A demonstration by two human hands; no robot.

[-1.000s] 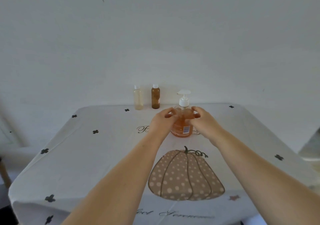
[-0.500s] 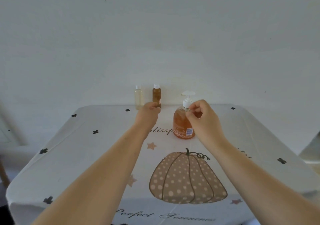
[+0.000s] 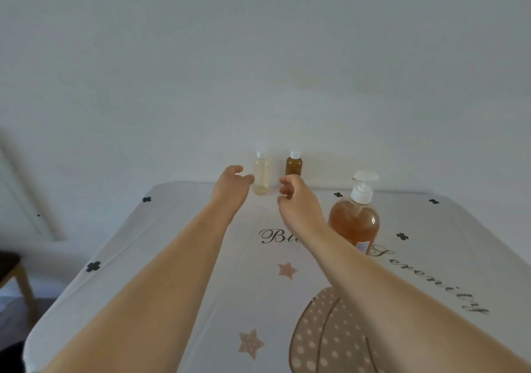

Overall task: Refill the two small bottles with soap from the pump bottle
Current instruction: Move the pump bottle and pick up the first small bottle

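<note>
Both loose-fingered and empty, left hand point(image 3: 230, 185) and right hand point(image 3: 297, 204) reach for pale clear bottle point(image 3: 261, 177) and brown bottle point(image 3: 293, 166); next, probably uncap.

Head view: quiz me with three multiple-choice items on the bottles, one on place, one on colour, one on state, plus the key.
1. Relative to the pale small bottle and the brown small bottle, the pump bottle stands:
A. nearer the person, to the right
B. between them
C. behind them

2. The small bottles' caps are:
A. black
B. white
C. red

3. The small bottles are:
A. lying down
B. uncapped
C. upright and capped

Key:
1 A: it is lower right in the frame, while the small ones are at the far edge of the table.
2 B: both tops show white.
3 C: both stand with caps on.
</note>
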